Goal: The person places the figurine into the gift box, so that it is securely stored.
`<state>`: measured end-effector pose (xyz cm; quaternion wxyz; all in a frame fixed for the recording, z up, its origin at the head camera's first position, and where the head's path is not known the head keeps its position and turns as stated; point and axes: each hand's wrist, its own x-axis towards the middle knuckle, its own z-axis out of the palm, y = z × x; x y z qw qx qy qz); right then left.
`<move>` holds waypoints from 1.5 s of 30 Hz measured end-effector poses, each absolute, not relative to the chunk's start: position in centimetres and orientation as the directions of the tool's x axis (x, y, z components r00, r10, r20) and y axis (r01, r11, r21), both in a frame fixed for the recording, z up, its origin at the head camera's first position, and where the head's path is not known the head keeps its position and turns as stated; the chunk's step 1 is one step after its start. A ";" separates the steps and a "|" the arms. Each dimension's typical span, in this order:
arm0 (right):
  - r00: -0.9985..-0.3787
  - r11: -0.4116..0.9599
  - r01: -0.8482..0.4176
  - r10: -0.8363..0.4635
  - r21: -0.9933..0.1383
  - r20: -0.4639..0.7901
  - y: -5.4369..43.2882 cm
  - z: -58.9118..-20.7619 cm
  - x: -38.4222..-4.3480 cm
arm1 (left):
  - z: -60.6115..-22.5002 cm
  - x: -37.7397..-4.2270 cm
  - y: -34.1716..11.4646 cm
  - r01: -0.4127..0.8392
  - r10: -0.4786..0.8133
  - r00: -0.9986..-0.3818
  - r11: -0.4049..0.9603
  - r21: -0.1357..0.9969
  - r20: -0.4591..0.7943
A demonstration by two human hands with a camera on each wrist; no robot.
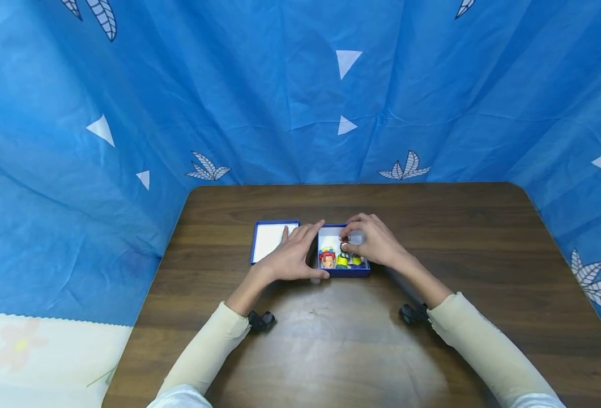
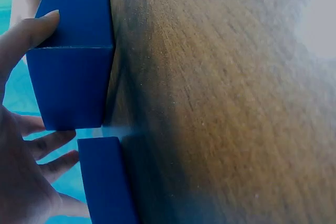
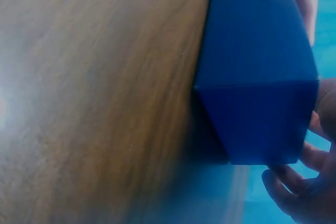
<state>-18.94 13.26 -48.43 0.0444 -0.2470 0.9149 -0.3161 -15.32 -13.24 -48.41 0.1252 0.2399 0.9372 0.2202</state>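
Note:
A small blue box with a white inside stands open-topped on the table. My left hand steadies it, thumb on the front wall near the left corner and fingers stretched toward the back. Inside lie a red-topped toy figure and yellow-and-green toy figures along the front. Over the box's right part, my right hand pinches a small dark brown toy figure between thumb and fingers; its lower part is hard to make out. The right wrist view shows the box's outer wall, with the toys hidden.
Left of the box lies a shallow blue lid, white inside up, partly behind the left hand. Both rest on a brown wooden table. A blue patterned curtain hangs along the table's back and sides.

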 end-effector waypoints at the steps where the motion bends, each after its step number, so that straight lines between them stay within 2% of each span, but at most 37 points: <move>1: -0.871 0.669 -0.432 -0.484 -0.605 0.086 13.2 -48.3 -19.0 | -48.3 -15.3 -13.3 0.392 0.505 -0.853 0.788 0.474 -0.135; 8: -0.841 0.591 -0.497 -0.508 -0.635 0.185 12.2 -46.4 -19.0 | -48.0 -15.1 -14.7 0.377 0.495 -0.861 0.775 0.507 -0.115; 14: -0.818 0.573 -0.519 -0.547 -0.635 0.175 10.3 -45.7 -19.5 | -47.6 -15.1 -17.6 0.360 0.451 -0.890 0.781 0.510 -0.063; 22: -0.797 0.621 -0.513 -0.600 -0.593 0.062 7.3 -45.8 -20.3 | -48.2 -15.5 -21.8 0.321 0.392 -0.919 0.795 0.515 -0.031; 27: -0.778 0.675 -0.503 -0.626 -0.541 -0.058 5.1 -45.5 -20.5 | -48.5 -15.6 -24.6 0.240 0.335 -0.938 0.814 0.528 -0.091; 33: -0.755 0.765 -0.511 -0.618 -0.392 -0.221 2.6 -45.6 -20.3 | -49.0 -15.7 -27.3 0.169 0.312 -0.931 0.830 0.532 -0.191; 41: -0.734 0.786 -0.559 -0.618 -0.266 -0.283 0.6 -45.4 -20.3 | -49.4 -15.7 -28.0 0.172 0.328 -0.915 0.845 0.506 -0.236; 45: -0.738 0.789 -0.562 -0.614 -0.248 -0.282 0.3 -45.8 -20.5 | -49.4 -15.9 -27.9 0.181 0.321 -0.919 0.860 0.478 -0.230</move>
